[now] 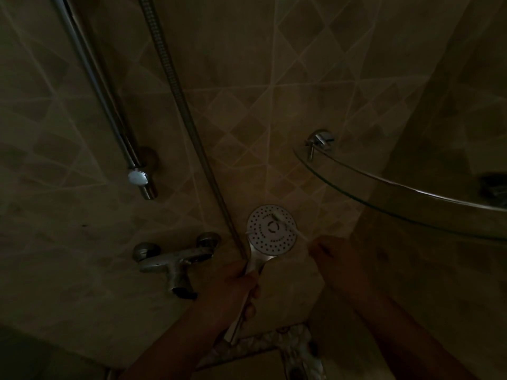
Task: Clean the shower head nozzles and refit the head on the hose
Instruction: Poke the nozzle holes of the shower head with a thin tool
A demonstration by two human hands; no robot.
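The left hand (241,281) grips the shower head (272,229) by its handle, face toward us. The right hand (333,253) pinches a thin white brush (288,226) laid across the nozzles, reaching in from the right.

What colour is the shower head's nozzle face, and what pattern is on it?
In the head view, the shower head has a white face with rings of small dark nozzle holes.

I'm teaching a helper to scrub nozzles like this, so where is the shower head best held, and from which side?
Grip the shower head by its slim handle below the round face, coming from below and the left, as the left hand does. The handle is narrow enough for the fingers to wrap, and this leaves the nozzle face turned up and clear for the right hand and its thin white tool.
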